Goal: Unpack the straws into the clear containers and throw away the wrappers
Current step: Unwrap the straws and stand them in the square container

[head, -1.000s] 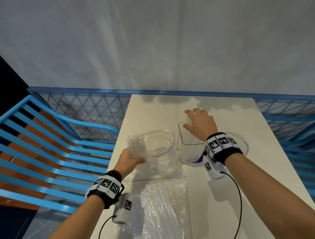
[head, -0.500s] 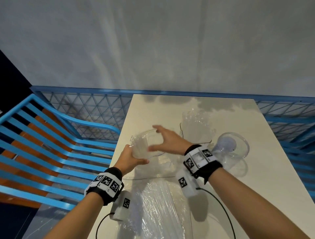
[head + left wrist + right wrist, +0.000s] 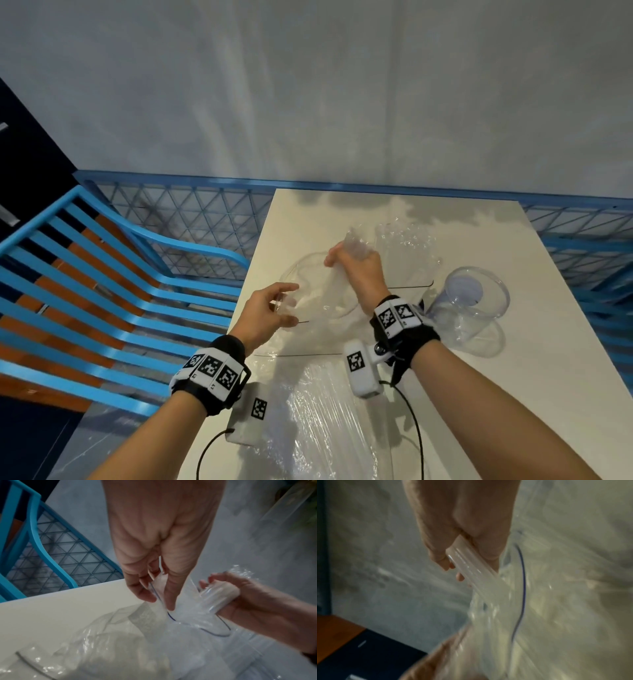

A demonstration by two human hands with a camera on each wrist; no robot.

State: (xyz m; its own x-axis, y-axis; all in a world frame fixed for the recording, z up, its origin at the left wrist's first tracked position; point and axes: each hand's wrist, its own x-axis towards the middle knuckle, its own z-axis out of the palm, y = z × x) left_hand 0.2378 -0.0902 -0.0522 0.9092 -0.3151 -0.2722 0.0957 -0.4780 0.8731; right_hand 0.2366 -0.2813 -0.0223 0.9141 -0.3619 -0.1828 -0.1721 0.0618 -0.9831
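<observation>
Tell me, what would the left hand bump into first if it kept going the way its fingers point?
Probably the clear container: the left hand already pinches its rim.

Straws [image 3: 476, 573] blurred, count unclear; wrapper [image 3: 318, 421] cut off below.

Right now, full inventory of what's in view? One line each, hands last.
Straw bundle: one, clear, gripped in the right hand.
Container: one, clear, rim pinched by the left hand.
Container: one, clear, lying on its side at table right.
Wrappers: clear, crumpled behind the hands; another at the near edge.
Table: one, white.
Chair: one, blue, left of table.
Left hand: pinches the rim.
Right hand: grips straws.
</observation>
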